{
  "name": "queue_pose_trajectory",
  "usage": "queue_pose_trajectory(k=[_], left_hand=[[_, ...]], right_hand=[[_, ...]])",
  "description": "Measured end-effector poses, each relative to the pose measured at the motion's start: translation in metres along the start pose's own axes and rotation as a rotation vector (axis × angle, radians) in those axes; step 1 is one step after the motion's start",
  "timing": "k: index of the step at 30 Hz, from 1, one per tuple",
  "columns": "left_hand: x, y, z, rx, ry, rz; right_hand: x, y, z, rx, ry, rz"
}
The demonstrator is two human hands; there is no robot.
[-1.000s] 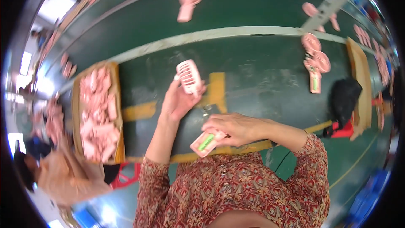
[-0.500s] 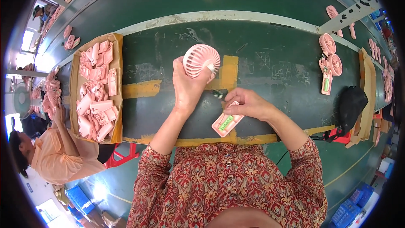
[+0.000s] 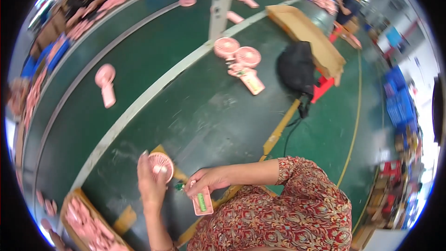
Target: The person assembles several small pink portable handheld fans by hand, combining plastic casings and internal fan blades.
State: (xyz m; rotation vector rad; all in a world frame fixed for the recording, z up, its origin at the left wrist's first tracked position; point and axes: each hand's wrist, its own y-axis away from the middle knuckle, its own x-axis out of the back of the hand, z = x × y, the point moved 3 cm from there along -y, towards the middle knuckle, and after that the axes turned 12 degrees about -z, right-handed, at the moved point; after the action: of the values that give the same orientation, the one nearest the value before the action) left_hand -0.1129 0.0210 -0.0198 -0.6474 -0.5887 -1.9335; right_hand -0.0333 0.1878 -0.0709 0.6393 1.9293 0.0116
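Observation:
My left hand (image 3: 151, 189) is closed on the round pink fan head (image 3: 163, 160), its grille turned up and a white hub showing in the middle. Beside it, my right hand (image 3: 210, 179) grips a pink handle shell (image 3: 207, 209) by its upper end. In the open side of that shell lies a green battery (image 3: 201, 201). A small green circuit board (image 3: 180, 186) shows at my right fingertips, between the fan head and the shell; whether it touches either is too blurred to tell.
Another open fan (image 3: 251, 82) lies across the table beside a black bag (image 3: 296, 67) and a cardboard tray (image 3: 302, 30). A box of pink shells (image 3: 86, 221) stands at lower left. A metal post (image 3: 220, 11) rises behind; a pink fan (image 3: 106, 86) lies beyond the rail.
The view has swung to the right, so the box of shells now sits at lower left and the bag nearer the middle. Both hands keep their holds.

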Motion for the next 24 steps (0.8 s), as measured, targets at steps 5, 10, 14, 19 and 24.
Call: queue_pose_trajectory(k=[5,10,14,19,24], left_hand=[[0.015,-0.012,-0.027,0.111,0.051,-0.265],[0.038,0.025,-0.026,0.189,0.139,-0.263],[0.044,0.024,-0.032,0.099,0.726,0.100],[0.043,0.033,-0.020,-0.043,1.167,0.271],[0.039,0.042,-0.002,-0.054,1.168,0.267]], right_hand=[[0.005,0.021,-0.009,0.076,-0.038,0.149],[0.002,0.025,-0.010,0.123,-0.156,0.160],[0.005,0.026,-0.013,0.105,-0.178,0.238],[-0.007,0.013,-0.023,-0.055,0.038,0.331],[-0.014,-0.016,-0.029,-0.173,0.358,0.215]])
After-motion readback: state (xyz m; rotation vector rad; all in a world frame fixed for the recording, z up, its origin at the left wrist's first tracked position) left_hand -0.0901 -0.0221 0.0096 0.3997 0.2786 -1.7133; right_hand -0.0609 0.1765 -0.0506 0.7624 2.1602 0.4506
